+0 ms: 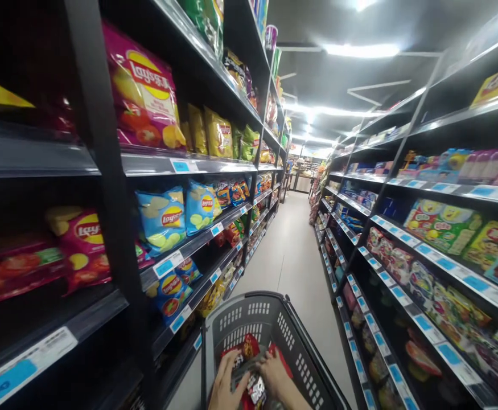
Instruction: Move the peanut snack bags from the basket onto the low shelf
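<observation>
Both hands are down inside a dark grey plastic shopping basket at the bottom of the head view. Several glossy red packets lie in it. My left hand is at the left, its fingers and thumb bent around a red packet with white lettering. On the packet's other side, my right hand has its fingers curled down against it. Another red packet lies just beyond the fingertips. Part of what sits between the hands is blurred, and the palms are hidden.
Shelves of chip bags rise close on the left, with a dark upright post near me. Boxed and bagged snacks line shelves on the right. A pale floor aisle runs ahead to a distant counter.
</observation>
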`<state>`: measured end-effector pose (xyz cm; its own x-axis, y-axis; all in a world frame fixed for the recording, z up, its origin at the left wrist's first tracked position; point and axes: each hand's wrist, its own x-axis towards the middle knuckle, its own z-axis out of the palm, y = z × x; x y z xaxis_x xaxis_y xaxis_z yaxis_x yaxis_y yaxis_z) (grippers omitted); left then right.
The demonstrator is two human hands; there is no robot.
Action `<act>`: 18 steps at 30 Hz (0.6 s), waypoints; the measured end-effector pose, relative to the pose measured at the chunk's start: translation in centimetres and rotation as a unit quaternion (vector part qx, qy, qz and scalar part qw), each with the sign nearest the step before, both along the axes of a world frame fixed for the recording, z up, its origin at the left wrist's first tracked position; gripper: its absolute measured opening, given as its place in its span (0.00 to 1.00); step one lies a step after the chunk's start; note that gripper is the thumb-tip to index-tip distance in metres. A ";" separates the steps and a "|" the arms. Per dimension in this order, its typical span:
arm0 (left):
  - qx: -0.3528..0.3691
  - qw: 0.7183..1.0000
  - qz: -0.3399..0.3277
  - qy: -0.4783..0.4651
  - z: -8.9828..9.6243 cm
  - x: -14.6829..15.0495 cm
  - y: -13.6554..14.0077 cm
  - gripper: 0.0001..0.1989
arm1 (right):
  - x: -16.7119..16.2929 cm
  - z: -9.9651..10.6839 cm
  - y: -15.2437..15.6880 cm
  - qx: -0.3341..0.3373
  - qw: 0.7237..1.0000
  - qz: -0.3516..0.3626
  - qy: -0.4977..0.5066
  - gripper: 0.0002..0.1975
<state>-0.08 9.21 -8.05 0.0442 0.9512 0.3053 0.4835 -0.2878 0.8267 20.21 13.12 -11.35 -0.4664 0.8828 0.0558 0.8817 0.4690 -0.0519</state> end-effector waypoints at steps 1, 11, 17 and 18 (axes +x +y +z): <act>-0.015 0.999 -0.018 -0.034 -0.1 -0.3 0.5 0.29 | 0.2 1.0 -0.2 0.000 1.000 -0.006 0.007 0.07; -0.148 0.960 -0.237 -0.016 2.6 -1.8 0.9 0.44 | -0.7 5.2 -5.9 0.282 0.936 0.108 0.179 0.13; -0.163 0.937 -0.251 -0.179 2.3 -2.6 0.9 0.47 | -1.2 6.2 -7.8 0.270 0.877 -0.069 0.392 0.31; -0.160 0.932 -0.248 -0.212 2.5 -2.7 0.7 0.49 | -1.6 6.1 -7.8 0.225 0.833 -0.133 0.489 0.32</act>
